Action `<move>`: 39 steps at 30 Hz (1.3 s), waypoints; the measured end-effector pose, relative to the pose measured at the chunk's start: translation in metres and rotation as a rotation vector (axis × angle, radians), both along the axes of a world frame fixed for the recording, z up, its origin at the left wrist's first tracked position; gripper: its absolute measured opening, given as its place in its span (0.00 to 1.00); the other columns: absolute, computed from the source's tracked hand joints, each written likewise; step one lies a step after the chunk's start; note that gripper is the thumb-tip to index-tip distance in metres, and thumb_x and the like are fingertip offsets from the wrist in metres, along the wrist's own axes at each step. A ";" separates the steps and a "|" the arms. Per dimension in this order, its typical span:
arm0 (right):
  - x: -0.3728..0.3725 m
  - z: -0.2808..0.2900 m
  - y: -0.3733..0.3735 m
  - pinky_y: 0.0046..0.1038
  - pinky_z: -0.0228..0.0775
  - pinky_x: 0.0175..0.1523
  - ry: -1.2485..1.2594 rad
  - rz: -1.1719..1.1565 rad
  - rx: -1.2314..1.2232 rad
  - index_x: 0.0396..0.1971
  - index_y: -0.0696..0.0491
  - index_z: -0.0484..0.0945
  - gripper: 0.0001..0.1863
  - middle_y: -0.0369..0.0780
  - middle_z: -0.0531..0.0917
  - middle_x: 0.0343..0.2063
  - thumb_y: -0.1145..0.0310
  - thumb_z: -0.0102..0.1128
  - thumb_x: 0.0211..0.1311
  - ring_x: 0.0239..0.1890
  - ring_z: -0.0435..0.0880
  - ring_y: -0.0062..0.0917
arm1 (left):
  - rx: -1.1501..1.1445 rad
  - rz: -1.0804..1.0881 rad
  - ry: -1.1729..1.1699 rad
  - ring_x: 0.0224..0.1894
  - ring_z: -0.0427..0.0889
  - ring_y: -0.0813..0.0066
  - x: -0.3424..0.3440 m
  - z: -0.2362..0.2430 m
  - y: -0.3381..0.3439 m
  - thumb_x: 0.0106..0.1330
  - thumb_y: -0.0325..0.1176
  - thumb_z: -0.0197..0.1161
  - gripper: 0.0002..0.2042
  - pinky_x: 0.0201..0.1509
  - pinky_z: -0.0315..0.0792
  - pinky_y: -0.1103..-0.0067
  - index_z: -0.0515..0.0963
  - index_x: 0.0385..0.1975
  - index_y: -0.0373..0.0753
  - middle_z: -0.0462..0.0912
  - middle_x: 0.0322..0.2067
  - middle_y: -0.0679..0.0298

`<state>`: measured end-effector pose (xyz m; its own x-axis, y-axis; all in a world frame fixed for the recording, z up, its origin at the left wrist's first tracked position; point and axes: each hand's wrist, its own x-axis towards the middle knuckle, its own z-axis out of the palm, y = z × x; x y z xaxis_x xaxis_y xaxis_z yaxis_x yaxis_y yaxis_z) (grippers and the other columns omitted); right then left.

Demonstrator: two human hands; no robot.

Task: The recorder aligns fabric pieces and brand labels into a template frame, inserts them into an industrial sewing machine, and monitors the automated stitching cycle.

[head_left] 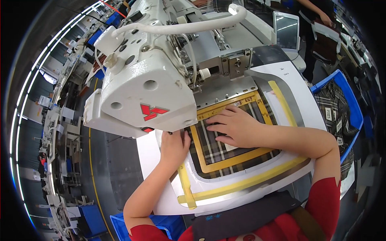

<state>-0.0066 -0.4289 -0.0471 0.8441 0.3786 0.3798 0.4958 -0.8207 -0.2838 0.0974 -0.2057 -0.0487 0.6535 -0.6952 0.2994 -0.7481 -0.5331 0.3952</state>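
My right hand [237, 126] lies with fingers spread on plaid fabric [211, 142], inside a yellow rectangular frame [225, 164]. Its fingertips reach toward the frame's far side, and a small pale label [230, 148] shows under the hand. My left hand [173, 146] is at the left edge of the fabric, close under the white sewing machine head [148, 88]. The thumb lies along the hand's right side; the machine head hides the other fingertips. A metal clamp plate [227, 90] borders the far side of the frame.
Yellow tape strips [245, 178] edge the white work table [155, 201]. At the right, a blue bin [356, 108] holds plaid pieces with white labels. A screen [286, 30] stands at the far right, near another person's hand [326, 19]. Another blue bin [169, 225] sits below the table's near edge.
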 end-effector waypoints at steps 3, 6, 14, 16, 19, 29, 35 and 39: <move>-0.024 0.006 -0.017 0.38 0.58 0.62 0.024 -0.134 -0.063 0.47 0.52 0.77 0.21 0.37 0.76 0.51 0.59 0.62 0.56 0.54 0.72 0.30 | 0.006 -0.029 -0.052 0.41 0.72 0.44 -0.004 0.006 0.005 0.58 0.27 0.58 0.14 0.46 0.66 0.59 0.72 0.43 0.30 0.75 0.36 0.46; -0.059 0.015 -0.042 0.40 0.56 0.63 0.028 -0.314 -0.149 0.48 0.53 0.77 0.21 0.38 0.76 0.53 0.60 0.62 0.55 0.56 0.71 0.31 | -0.018 -0.031 0.086 0.46 0.73 0.47 -0.024 0.021 0.017 0.59 0.28 0.59 0.13 0.52 0.67 0.60 0.73 0.44 0.33 0.76 0.42 0.49; -0.079 0.013 -0.051 0.42 0.54 0.65 -0.003 -0.446 -0.220 0.48 0.54 0.77 0.21 0.37 0.77 0.53 0.62 0.62 0.55 0.58 0.70 0.30 | 0.180 -0.326 -0.057 0.63 0.65 0.50 -0.048 0.023 -0.015 0.59 0.37 0.63 0.24 0.66 0.58 0.60 0.70 0.55 0.38 0.66 0.60 0.51; -0.079 0.009 -0.052 0.42 0.54 0.65 -0.003 -0.457 -0.236 0.48 0.54 0.77 0.21 0.37 0.77 0.52 0.62 0.62 0.55 0.58 0.70 0.30 | 0.174 -0.324 -0.048 0.63 0.65 0.49 -0.048 0.020 -0.016 0.59 0.37 0.63 0.24 0.67 0.57 0.60 0.70 0.55 0.38 0.66 0.60 0.51; -0.076 0.010 -0.051 0.43 0.54 0.65 0.004 -0.445 -0.236 0.48 0.54 0.77 0.21 0.37 0.77 0.51 0.61 0.62 0.55 0.57 0.70 0.30 | 0.152 -0.319 -0.051 0.62 0.65 0.49 -0.047 0.019 -0.013 0.58 0.36 0.63 0.24 0.67 0.57 0.60 0.70 0.55 0.38 0.67 0.59 0.51; -0.078 0.016 -0.053 0.46 0.52 0.66 0.006 -0.413 -0.241 0.48 0.56 0.75 0.23 0.41 0.76 0.51 0.65 0.63 0.50 0.56 0.70 0.34 | 0.063 -0.335 -0.063 0.64 0.64 0.54 -0.051 0.002 -0.011 0.60 0.37 0.60 0.23 0.68 0.57 0.61 0.68 0.56 0.39 0.66 0.60 0.54; -0.076 0.013 -0.052 0.45 0.53 0.65 0.039 -0.416 -0.225 0.49 0.57 0.74 0.24 0.42 0.75 0.51 0.67 0.63 0.49 0.56 0.70 0.36 | 0.072 -0.323 -0.071 0.65 0.62 0.56 -0.049 -0.002 -0.008 0.61 0.37 0.59 0.24 0.68 0.56 0.61 0.67 0.57 0.40 0.64 0.61 0.55; -0.076 0.011 -0.052 0.46 0.56 0.64 0.031 -0.405 -0.229 0.49 0.58 0.73 0.24 0.44 0.75 0.51 0.69 0.63 0.49 0.55 0.71 0.39 | 0.057 -0.317 -0.067 0.65 0.62 0.57 -0.050 -0.007 -0.009 0.61 0.37 0.58 0.23 0.67 0.56 0.61 0.67 0.57 0.39 0.65 0.60 0.55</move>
<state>-0.0828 -0.4809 -0.0362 0.9509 0.0871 0.2969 0.1163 -0.9898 -0.0822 0.0478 -0.2144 -0.0553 0.3826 -0.8776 0.2890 -0.9034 -0.2897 0.3161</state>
